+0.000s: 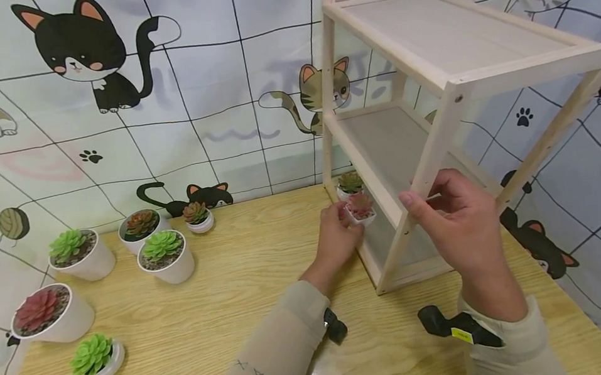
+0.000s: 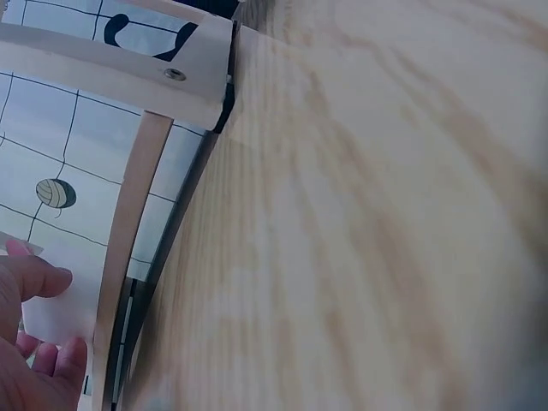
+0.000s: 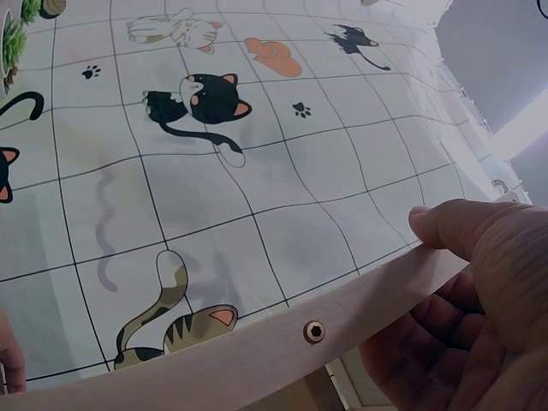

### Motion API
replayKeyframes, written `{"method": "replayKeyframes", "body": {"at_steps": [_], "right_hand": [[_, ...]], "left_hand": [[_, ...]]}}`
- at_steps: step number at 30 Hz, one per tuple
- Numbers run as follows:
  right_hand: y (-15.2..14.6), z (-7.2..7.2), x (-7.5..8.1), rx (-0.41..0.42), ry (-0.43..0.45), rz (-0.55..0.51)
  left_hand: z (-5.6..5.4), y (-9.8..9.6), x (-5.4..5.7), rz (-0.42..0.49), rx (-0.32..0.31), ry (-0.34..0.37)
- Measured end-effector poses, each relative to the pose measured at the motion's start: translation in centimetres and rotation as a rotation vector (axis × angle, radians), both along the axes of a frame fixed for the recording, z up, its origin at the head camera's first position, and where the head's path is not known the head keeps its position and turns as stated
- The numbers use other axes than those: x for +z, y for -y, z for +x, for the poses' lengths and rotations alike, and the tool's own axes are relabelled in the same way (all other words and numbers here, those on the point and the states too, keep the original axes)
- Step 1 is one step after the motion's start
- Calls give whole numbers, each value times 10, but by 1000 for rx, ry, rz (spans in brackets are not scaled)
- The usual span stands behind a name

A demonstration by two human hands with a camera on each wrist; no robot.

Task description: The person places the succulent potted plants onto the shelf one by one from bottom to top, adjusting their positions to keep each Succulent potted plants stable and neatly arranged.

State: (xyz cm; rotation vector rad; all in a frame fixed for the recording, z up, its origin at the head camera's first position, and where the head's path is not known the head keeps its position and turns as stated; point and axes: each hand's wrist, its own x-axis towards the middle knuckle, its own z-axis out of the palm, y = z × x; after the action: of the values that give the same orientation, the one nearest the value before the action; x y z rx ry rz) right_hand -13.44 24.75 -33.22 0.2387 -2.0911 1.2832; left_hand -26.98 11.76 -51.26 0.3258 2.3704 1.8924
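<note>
My left hand [image 1: 337, 236] holds a small white pot with a pink-red succulent [image 1: 360, 206] at the left side of a light wooden three-tier shelf [image 1: 433, 138], just above its bottom tier. In the left wrist view, thumb and fingers [image 2: 43, 282] close around the white pot [image 2: 58, 317]. Right behind it, a green succulent [image 1: 350, 182] in a white pot stands at the bottom tier's far end. My right hand [image 1: 462, 223] grips the shelf's front post, thumb on the near side. Its curled fingers show behind the wooden post [image 3: 248, 364] in the right wrist view.
At the table's left stand several potted succulents: a large red one [image 1: 52, 314], green ones [image 1: 167, 257], a small tilted green one [image 1: 95, 357] and brownish-red ones [image 1: 199, 218]. A cat-print curtain [image 1: 218, 84] backs the wooden table [image 1: 227, 324]. The upper tiers' panels overhang the left hand's spot.
</note>
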Motion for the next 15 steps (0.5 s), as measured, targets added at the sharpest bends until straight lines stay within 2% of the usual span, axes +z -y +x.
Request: {"method": "replayKeyframes", "body": {"at_steps": [9, 15], "right_hand": [[1, 0, 0, -2, 8, -15], [1, 0, 0, -1, -2, -6]], "left_hand": [[-1, 0, -4, -122, 21, -35], [-2, 0, -5, -127, 0, -28]]}}
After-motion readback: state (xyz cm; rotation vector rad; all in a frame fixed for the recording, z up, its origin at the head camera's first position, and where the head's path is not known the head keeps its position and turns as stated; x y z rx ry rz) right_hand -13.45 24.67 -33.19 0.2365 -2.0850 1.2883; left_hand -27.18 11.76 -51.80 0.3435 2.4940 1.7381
